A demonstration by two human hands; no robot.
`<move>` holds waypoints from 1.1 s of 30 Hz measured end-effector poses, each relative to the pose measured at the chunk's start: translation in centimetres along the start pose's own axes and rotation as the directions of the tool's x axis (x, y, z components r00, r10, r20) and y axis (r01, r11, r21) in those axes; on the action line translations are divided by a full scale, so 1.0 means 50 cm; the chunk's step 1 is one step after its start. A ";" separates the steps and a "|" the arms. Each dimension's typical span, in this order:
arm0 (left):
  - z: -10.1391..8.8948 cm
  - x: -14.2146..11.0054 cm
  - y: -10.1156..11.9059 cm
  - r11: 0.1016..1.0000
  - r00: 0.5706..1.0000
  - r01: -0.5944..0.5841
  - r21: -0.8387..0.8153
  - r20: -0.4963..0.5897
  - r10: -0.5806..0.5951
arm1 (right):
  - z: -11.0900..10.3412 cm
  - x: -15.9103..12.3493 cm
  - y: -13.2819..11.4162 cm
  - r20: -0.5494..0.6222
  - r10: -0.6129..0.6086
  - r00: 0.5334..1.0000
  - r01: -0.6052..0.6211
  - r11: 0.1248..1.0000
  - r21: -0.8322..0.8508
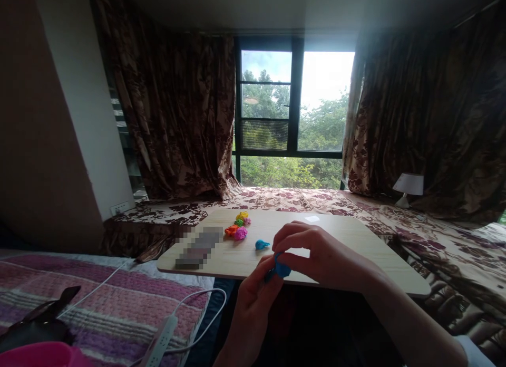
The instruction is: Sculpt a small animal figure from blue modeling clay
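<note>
Both of my hands hold a blue lump of what looks like modelling clay (282,269) above the near edge of the wooden table (336,251). My left hand (256,293) grips it from below, fingers closed around its lower left side. From above and the right, my right hand (316,251) pinches its top between thumb and fingers. Part of the lump is hidden by the fingers. Just beyond my hands, a smaller blue piece (261,244) with a pointed end lies on the table. Farther left sit yellow (241,216), green (239,223), orange (231,230) and magenta lumps (241,233).
A blurred-out flat object (200,247) lies at the table's left. A small white piece (312,219) is near its far edge. Left of the table, a bed with a striped cover (118,303) carries a power strip (160,340) and cable. A lamp (409,187) stands right of the window.
</note>
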State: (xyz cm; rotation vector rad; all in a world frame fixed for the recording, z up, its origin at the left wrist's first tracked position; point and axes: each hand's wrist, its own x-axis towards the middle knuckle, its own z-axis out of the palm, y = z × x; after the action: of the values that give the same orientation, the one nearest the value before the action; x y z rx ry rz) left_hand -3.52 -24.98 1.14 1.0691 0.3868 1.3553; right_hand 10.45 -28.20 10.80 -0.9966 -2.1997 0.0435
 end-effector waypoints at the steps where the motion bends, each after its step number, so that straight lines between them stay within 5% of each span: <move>1: 0.000 0.000 -0.002 1.000 1.000 0.007 -0.002 -0.004 -0.007 | 0.002 0.000 -0.001 -0.014 -0.003 1.000 0.003 1.000 -0.013; 10: -0.041 0.022 -0.013 0.939 0.990 0.143 -0.314 0.047 -0.135 | 0.008 -0.045 0.007 -0.173 0.176 0.969 -0.168 0.984 0.058; 19: -0.071 0.038 -0.032 0.709 0.936 0.353 -0.611 0.232 -0.265 | 0.153 -0.085 0.044 -0.277 0.270 0.922 -0.206 0.949 0.240; 25: -0.059 0.036 -0.044 0.575 0.895 0.445 -0.687 0.308 -0.323 | 0.203 -0.090 0.058 -0.398 0.305 0.865 -0.246 0.950 0.192; 33: -0.033 0.014 -0.043 0.719 0.917 0.397 -0.570 0.268 -0.294 | 0.212 -0.100 0.056 -0.443 0.417 0.794 -0.265 0.893 0.364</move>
State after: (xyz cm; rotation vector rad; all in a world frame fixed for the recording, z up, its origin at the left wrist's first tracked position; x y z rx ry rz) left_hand -3.34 -23.39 -1.13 0.5066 0.0023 0.9369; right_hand 7.94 -26.97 -0.92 -1.0847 -1.4556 0.2314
